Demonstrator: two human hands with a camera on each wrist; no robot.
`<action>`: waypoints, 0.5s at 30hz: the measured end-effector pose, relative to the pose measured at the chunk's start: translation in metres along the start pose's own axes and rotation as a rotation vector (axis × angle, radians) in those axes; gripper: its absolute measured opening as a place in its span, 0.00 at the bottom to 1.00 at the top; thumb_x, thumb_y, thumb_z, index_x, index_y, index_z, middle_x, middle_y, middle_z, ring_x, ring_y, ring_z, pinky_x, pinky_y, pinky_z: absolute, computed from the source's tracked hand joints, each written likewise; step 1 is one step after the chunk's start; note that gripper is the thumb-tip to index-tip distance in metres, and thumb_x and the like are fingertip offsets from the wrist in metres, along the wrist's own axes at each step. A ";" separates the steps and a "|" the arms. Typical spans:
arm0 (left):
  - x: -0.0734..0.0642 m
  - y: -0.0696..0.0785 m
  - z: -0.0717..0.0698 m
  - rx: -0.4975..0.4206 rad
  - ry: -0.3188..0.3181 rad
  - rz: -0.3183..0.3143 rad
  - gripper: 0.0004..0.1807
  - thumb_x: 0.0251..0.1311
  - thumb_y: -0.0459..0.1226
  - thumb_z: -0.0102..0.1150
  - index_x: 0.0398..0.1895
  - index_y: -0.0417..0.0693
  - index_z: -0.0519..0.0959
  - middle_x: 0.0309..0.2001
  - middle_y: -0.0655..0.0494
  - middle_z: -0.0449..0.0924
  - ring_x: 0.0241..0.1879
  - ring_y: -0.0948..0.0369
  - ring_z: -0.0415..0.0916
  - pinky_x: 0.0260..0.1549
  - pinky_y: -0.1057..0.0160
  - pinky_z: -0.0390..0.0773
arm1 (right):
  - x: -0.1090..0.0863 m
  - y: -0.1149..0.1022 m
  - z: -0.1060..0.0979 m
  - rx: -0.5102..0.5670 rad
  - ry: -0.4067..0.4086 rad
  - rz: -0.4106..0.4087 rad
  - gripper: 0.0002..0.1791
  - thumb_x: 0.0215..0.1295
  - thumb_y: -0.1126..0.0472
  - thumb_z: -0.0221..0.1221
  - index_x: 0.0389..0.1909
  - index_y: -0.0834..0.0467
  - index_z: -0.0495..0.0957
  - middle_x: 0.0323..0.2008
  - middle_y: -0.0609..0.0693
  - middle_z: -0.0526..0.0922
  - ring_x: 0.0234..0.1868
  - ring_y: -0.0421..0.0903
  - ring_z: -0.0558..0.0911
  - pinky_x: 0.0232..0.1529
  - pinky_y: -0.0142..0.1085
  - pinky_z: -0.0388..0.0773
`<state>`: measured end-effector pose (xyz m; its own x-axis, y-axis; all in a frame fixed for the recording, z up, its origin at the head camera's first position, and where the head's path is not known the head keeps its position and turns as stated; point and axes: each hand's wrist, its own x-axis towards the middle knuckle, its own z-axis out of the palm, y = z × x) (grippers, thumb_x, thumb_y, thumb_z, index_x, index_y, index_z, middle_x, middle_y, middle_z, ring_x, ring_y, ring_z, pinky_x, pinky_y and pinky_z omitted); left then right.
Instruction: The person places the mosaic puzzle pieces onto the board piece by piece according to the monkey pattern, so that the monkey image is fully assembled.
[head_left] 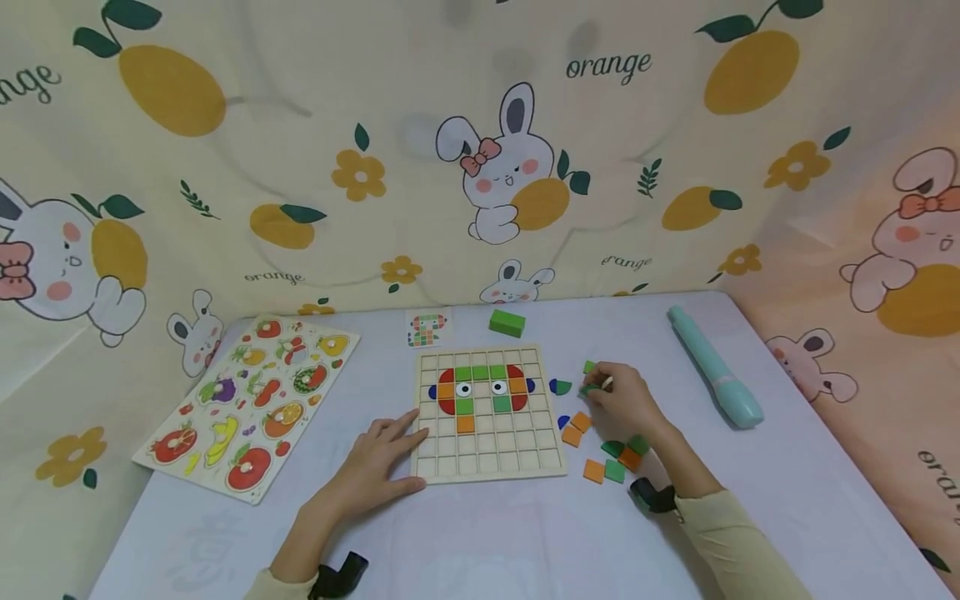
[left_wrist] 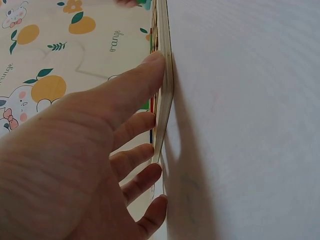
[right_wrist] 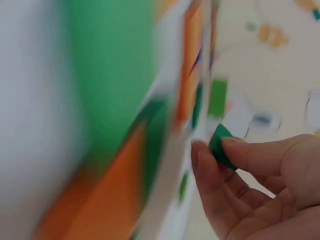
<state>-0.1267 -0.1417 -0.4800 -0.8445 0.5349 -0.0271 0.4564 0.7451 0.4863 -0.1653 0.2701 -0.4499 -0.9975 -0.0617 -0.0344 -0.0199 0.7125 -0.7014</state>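
Note:
A wooden grid board (head_left: 489, 454) lies mid-table, bearing a face-like pattern of red, orange, green and blue tiles with two eye tiles (head_left: 463, 389). My left hand (head_left: 378, 457) is at its left edge, fingers spread and the thumb near the front corner. In the left wrist view those fingertips meet the board's side. To the right of the board, my right hand (head_left: 628, 402) pinches a small dark green tile (right_wrist: 222, 146) between thumb and finger, held up in the right wrist view. Loose orange tiles (head_left: 576, 428), green tiles (head_left: 614, 471) and blue pieces lie near this hand.
Behind the board are a small pattern card (head_left: 427, 329) and a green block (head_left: 507, 323). A fruit puzzle board (head_left: 255, 400) lies at the left. At the right is a turquoise cylindrical object (head_left: 716, 371). A printed cloth backdrop (head_left: 360, 83) rises at the table's back.

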 end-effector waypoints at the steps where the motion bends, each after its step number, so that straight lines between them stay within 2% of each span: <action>1: 0.000 0.000 0.000 -0.002 0.001 0.001 0.39 0.55 0.56 0.69 0.70 0.54 0.73 0.77 0.53 0.55 0.66 0.50 0.59 0.58 0.42 0.64 | 0.002 -0.007 0.004 0.041 -0.014 -0.030 0.05 0.64 0.74 0.60 0.39 0.66 0.80 0.36 0.56 0.81 0.31 0.49 0.77 0.34 0.37 0.77; 6: 0.000 0.000 0.001 -0.004 0.008 -0.005 0.39 0.55 0.55 0.70 0.69 0.54 0.73 0.77 0.54 0.56 0.66 0.51 0.59 0.58 0.43 0.64 | 0.010 -0.048 0.030 0.258 -0.118 -0.168 0.07 0.66 0.76 0.57 0.43 0.72 0.80 0.40 0.62 0.82 0.30 0.53 0.81 0.33 0.38 0.81; 8: 0.000 0.000 0.001 -0.004 0.011 -0.008 0.39 0.54 0.55 0.70 0.70 0.54 0.73 0.77 0.54 0.56 0.66 0.51 0.59 0.58 0.43 0.64 | 0.014 -0.064 0.045 0.295 -0.148 -0.231 0.09 0.65 0.76 0.58 0.45 0.73 0.80 0.41 0.63 0.82 0.31 0.52 0.80 0.34 0.38 0.81; 10: 0.000 -0.001 0.001 0.003 0.018 -0.002 0.39 0.54 0.56 0.70 0.69 0.54 0.73 0.77 0.54 0.56 0.66 0.51 0.59 0.57 0.43 0.64 | 0.017 -0.077 0.060 0.285 -0.172 -0.286 0.12 0.63 0.76 0.59 0.47 0.72 0.80 0.41 0.61 0.83 0.33 0.50 0.80 0.36 0.37 0.80; 12: 0.000 0.000 0.000 -0.010 0.017 0.009 0.39 0.55 0.55 0.70 0.70 0.53 0.73 0.77 0.53 0.56 0.66 0.51 0.59 0.57 0.43 0.64 | 0.019 -0.090 0.076 0.277 -0.197 -0.303 0.13 0.62 0.76 0.61 0.47 0.70 0.81 0.40 0.57 0.83 0.35 0.46 0.79 0.37 0.34 0.78; 15: -0.001 0.000 -0.002 -0.022 0.020 0.040 0.39 0.56 0.54 0.70 0.69 0.51 0.73 0.77 0.51 0.56 0.65 0.50 0.60 0.55 0.43 0.65 | 0.020 -0.104 0.095 0.317 -0.245 -0.281 0.12 0.61 0.75 0.63 0.46 0.69 0.80 0.34 0.53 0.81 0.32 0.44 0.78 0.35 0.31 0.77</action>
<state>-0.1262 -0.1430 -0.4786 -0.8312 0.5559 0.0107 0.4842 0.7143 0.5053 -0.1771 0.1286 -0.4452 -0.9104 -0.4111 0.0471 -0.2263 0.3992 -0.8885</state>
